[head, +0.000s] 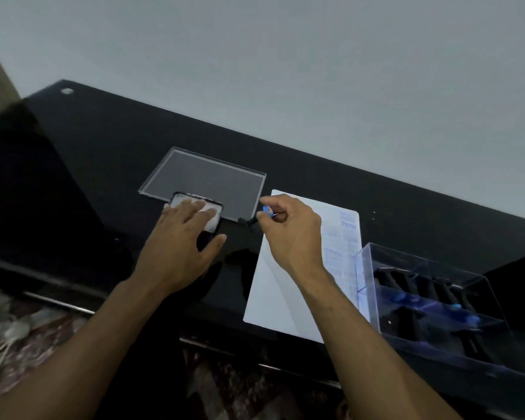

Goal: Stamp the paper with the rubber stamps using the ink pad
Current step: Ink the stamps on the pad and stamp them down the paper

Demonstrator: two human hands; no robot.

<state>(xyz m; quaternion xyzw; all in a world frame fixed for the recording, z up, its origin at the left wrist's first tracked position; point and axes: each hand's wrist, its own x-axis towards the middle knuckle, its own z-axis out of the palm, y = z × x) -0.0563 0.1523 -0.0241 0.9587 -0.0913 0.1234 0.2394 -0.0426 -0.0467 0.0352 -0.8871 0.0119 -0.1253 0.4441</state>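
Black and shiny, the table (103, 147) stands against a plain grey wall. On it, the left hand (182, 241) lies flat with straight fingers on the ink pad (208, 221), likely to keep the pad from sliding when a stamp pushes on it. A clear lid (206, 180) lies flat just behind that hand, touching the pad's far edge, out of the way.

The right hand (288, 231) pinches a small rubber stamp (262, 214) with a blue top between thumb and fingers. The stamp's dark end sticks out toward the pad, just beside it but not on it yet. My guess is that the stamp is about to be inked.

Under the right wrist lies the paper (282, 298), close by so the stamp has only a short way to go. Its far side already has faint blue marks, too blurry to read. Past the paper, on the outer side of the right arm, a clear box (437, 301) holds more stamps.
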